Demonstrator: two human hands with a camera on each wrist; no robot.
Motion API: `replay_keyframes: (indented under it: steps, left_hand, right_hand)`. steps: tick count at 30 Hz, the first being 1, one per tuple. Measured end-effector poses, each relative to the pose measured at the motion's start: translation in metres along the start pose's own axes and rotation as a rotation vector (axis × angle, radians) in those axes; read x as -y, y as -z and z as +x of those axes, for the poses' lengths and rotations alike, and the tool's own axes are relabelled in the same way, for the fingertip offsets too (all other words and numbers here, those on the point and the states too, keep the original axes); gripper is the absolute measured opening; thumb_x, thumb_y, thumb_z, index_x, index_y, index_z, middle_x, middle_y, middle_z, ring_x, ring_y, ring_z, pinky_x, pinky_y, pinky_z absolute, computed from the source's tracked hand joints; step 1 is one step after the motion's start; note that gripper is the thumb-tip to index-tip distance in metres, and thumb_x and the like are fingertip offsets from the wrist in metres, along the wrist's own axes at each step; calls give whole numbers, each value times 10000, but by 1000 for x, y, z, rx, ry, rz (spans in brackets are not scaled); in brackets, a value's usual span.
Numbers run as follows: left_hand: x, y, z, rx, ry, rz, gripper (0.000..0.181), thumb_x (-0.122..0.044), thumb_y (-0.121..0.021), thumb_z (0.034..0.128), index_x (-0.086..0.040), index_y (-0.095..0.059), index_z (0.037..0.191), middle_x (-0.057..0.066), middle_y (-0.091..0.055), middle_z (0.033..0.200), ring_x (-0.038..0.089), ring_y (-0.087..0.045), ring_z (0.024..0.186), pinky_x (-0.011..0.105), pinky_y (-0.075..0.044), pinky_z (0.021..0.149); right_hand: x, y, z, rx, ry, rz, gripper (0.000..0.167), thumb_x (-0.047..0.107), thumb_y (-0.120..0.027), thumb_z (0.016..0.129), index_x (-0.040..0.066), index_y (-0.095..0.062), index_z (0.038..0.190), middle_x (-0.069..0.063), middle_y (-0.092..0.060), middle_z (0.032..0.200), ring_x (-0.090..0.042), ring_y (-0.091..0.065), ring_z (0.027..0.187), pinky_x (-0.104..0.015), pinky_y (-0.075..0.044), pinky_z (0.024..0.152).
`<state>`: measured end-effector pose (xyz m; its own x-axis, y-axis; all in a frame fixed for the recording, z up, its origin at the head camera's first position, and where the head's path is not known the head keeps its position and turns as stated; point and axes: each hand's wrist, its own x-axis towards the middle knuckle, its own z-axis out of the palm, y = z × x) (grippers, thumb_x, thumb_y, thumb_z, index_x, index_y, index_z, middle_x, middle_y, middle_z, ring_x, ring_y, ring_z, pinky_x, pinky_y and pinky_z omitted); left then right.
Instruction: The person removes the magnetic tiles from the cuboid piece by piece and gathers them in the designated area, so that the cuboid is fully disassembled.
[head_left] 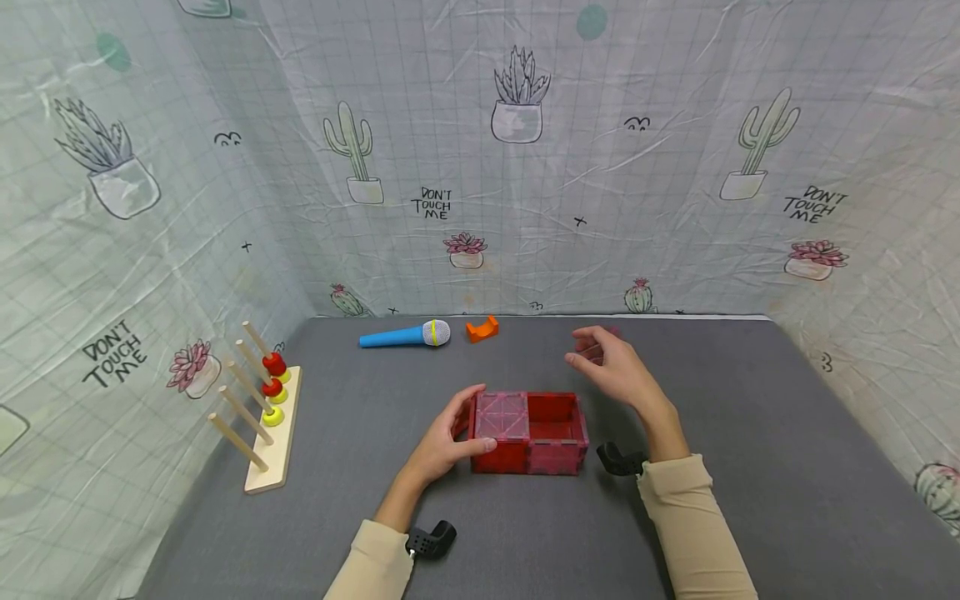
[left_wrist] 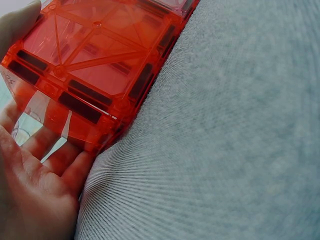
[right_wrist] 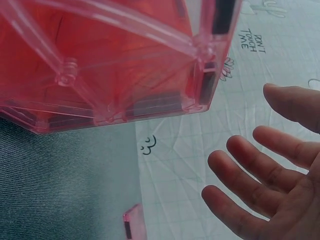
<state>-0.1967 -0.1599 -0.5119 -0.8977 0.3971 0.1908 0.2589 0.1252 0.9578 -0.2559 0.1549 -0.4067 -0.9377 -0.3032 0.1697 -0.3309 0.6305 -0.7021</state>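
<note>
A box of red and pink translucent tiles (head_left: 558, 457) lies at mid-table; a pink tile (head_left: 501, 415) covers its left half, and the right half is open on top. My left hand (head_left: 448, 437) grips its left end, thumb on the front face and fingers round the side. In the left wrist view, the fingers of the left hand (left_wrist: 45, 175) lie against the box's end wall (left_wrist: 95, 55). My right hand (head_left: 621, 373) is in the air to the right of and behind the box, fingers apart and empty in the right wrist view (right_wrist: 265, 175). Beyond it lies a loose pink tile (right_wrist: 134, 222).
At the left stands a wooden peg board (head_left: 281, 450) with red and yellow rings on some pegs. Near the back edge lie a blue toy microphone (head_left: 393, 337) and an orange curved piece (head_left: 482, 329). A patterned sheet (head_left: 465, 167) hangs round the table's back and sides.
</note>
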Motion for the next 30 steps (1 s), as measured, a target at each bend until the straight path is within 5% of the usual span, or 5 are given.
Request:
replay_keyframes:
  steps: [16,30]
  left_hand:
    - [1,0,0,0,-7,-7,784,-252,-732,853,-192,-353,1537,72,-534,1414,250,-528,1244,327,-465,1029]
    - [2,0,0,-1,1,-9,787,-251,-730,857,-214,-342,1541,70,-519,1420,231,-522,1246,384,-458,1037]
  right_hand:
    - [7,1,-4,-39,19,32,527,328,-682,953,74,-523,1386,-168,-641,1259,-313,-640,1124,-501,-517,968]
    - [30,1,-9,-14,111,1,535,257,-728,920,39,-535,1370,-160,-622,1279,-329,-615,1133,-526,-506,982]
